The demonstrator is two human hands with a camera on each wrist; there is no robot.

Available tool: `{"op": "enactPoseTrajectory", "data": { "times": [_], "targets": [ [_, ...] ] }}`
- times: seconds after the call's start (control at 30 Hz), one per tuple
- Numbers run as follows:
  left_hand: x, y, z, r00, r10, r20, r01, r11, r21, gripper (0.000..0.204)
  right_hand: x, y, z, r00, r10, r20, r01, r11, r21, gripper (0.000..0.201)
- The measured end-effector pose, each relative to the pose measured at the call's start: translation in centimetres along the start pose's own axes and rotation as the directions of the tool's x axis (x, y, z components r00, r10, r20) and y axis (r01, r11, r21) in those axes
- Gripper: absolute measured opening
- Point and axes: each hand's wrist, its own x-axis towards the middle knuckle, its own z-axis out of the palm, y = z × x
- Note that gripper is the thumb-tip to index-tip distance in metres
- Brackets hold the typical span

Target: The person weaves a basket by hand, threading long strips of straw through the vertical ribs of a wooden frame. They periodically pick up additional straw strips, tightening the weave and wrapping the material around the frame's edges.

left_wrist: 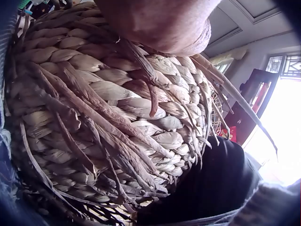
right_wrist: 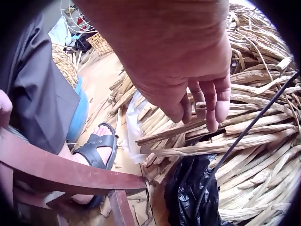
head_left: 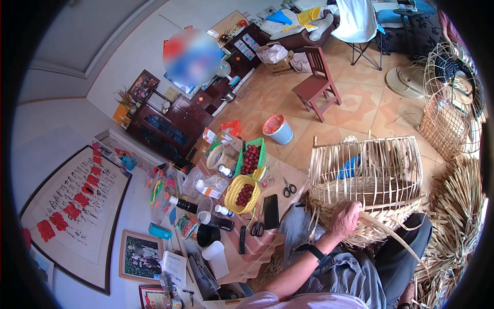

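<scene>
A half-woven straw basket (head_left: 365, 185), with upright stakes around its open top, rests on the person's lap. The left hand (head_left: 346, 220) grips the near edge of its braided wall, beside a long loose strand (head_left: 393, 234) that trails to the right. In the left wrist view, the base of this hand overlaps the braided wall (left_wrist: 127, 108), where several strand ends stick out. The right hand (right_wrist: 188, 80) hangs over a large heap of dried straw (right_wrist: 258, 155), fingers loosely bent down, fingertips close over the stalks. Only the right wrist view shows this hand.
Left of the lap, a cluttered table holds scissors (head_left: 289, 186), a phone (head_left: 270, 211), a yellow basket of red fruit (head_left: 232, 202) and bottles. A reddish wooden chair rail (right_wrist: 70, 162) and a black plastic bag (right_wrist: 190, 188) lie below the right hand. Wire frames (head_left: 447, 113) stand at far right.
</scene>
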Motion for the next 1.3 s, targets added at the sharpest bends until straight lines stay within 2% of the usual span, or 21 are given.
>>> {"op": "enactPoseTrajectory", "data": {
  "times": [0.07, 0.1, 0.13, 0.3, 0.63, 0.93, 1.13, 1.23, 1.3],
  "targets": [
    [0.0, -0.1, 0.1, 1.0, 0.002, -0.002, -0.002, 1.0, -0.001, 0.011, -0.4, -0.6, 0.0, 0.998, 0.053, -0.037, -0.051, 0.996, 0.068, 0.019],
    [0.0, -0.1, 0.1, 1.0, 0.003, -0.003, -0.003, 1.0, 0.0, 0.011, -0.3, -0.7, -0.3, 0.987, 0.142, 0.076, -0.158, 0.941, 0.3, 0.02],
    [0.0, -0.1, 0.1, 1.0, 0.005, -0.004, -0.005, 1.0, 0.002, 0.011, -0.1, -0.5, -0.7, 0.974, 0.177, 0.139, -0.219, 0.883, 0.415, 0.02],
    [0.0, 0.0, 0.1, 1.0, 0.009, -0.012, -0.009, 1.0, 0.008, 0.011, 2.8, 0.9, -1.2, 0.945, 0.22, 0.241, -0.323, 0.735, 0.596, 0.022],
    [0.0, 0.1, -0.1, 1.0, 0.0, -0.003, 0.0, 1.0, -0.004, 0.012, 8.3, 2.3, -3.7, 0.934, 0.206, 0.29, -0.356, 0.541, 0.762, 0.026],
    [-0.3, -0.3, 0.4, 1.0, -0.017, 0.009, 0.017, 1.0, 0.001, 0.013, 10.4, 2.7, -5.4, 0.929, 0.193, 0.315, -0.364, 0.332, 0.87, 0.03],
    [-0.2, -0.1, 0.3, 1.0, -0.018, 0.005, 0.018, 1.0, 0.001, 0.015, 10.5, 2.8, -5.6, 0.916, 0.209, 0.342, -0.372, 0.126, 0.92, 0.033],
    [-0.1, 0.1, 0.1, 0.999, -0.023, 0.022, 0.023, 1.0, 0.009, 0.014, 10.2, 2.9, -5.4, 0.906, 0.22, 0.361, -0.366, -0.022, 0.93, 0.034],
    [-0.1, 0.1, 0.2, 1.0, -0.02, -0.02, 0.02, 1.0, 0.004, 0.011, 9.6, 2.9, -5.5, 0.899, 0.224, 0.376, -0.361, -0.106, 0.926, 0.035]
  ]
}}
